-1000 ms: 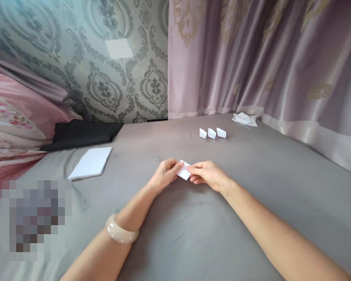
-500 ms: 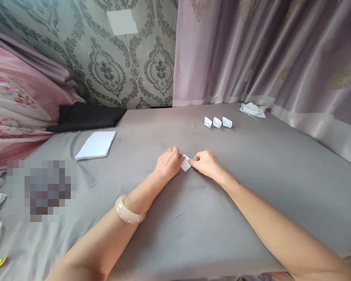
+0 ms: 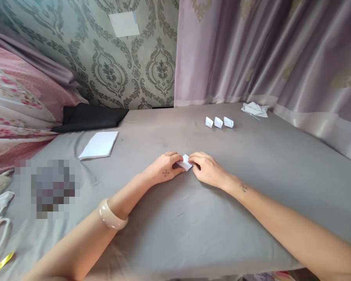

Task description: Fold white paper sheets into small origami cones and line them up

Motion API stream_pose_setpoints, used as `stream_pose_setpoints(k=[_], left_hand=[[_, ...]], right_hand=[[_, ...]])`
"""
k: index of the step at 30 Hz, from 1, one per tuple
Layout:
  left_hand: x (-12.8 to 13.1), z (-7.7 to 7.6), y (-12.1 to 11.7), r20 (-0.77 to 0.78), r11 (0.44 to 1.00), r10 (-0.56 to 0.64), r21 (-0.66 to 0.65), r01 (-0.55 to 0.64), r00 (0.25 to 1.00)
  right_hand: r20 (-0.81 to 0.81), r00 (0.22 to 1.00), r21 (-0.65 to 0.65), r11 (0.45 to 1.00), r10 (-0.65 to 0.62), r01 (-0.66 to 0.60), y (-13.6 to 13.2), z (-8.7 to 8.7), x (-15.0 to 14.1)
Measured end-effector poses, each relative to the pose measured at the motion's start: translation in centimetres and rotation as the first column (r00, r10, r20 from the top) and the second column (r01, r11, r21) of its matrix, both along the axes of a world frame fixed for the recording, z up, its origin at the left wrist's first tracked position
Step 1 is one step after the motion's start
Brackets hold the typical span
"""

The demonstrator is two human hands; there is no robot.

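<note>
A small folded piece of white paper [image 3: 186, 163] lies low over the grey cloth, between my two hands. My left hand [image 3: 167, 168] pinches its left side, with the thumb nearer me and the fingers on the far side. On the right edge, my right hand [image 3: 206, 168] has its fingertips closed, the thumb partly hidden under the curled fingers. Farther back to the right stand three small folded paper shapes [image 3: 218, 122] in a row, apart from my hands.
At the left lie a stack of white paper [image 3: 100, 144] and a folded black cloth [image 3: 90, 117]. Loose white papers [image 3: 255, 109] rest at the back right by the curtain. A power strip [image 3: 0, 185] with white cables and a yellow strip [image 3: 1, 265] are at the left edge.
My left hand has turned and drawn back a little leftward, its thumb now on the near side of the paper. My right hand's fingers have shifted over the paper's right edge.
</note>
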State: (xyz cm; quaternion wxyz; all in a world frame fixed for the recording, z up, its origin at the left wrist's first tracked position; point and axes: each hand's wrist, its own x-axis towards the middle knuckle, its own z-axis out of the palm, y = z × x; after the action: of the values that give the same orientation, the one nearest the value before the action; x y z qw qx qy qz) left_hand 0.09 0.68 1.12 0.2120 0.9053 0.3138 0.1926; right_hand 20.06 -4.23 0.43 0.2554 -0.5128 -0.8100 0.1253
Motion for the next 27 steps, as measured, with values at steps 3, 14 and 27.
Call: stream_pose_setpoints(k=[3, 14, 27], left_hand=[[0.1, 0.1, 0.2, -0.029, 0.999, -0.041, 0.025, 0.041, 0.999], [0.3, -1.1, -0.7, -0.031, 0.988, 0.108, 0.118, -0.104, 0.994], [0.9, -0.2, -0.5, 0.001, 0.882, 0.397, -0.275, -0.382, 0.918]], right_hand=[[0.0, 1.0, 0.025, 1.0, 0.0, 0.0, -0.6, 0.0, 0.0], [0.008, 1.0, 0.054, 0.998, -0.016, 0.016, -0.4, -0.7, -0.1], [-0.186, 0.937, -0.204, 0.944, -0.296, 0.258, 0.1, 0.1, -0.2]])
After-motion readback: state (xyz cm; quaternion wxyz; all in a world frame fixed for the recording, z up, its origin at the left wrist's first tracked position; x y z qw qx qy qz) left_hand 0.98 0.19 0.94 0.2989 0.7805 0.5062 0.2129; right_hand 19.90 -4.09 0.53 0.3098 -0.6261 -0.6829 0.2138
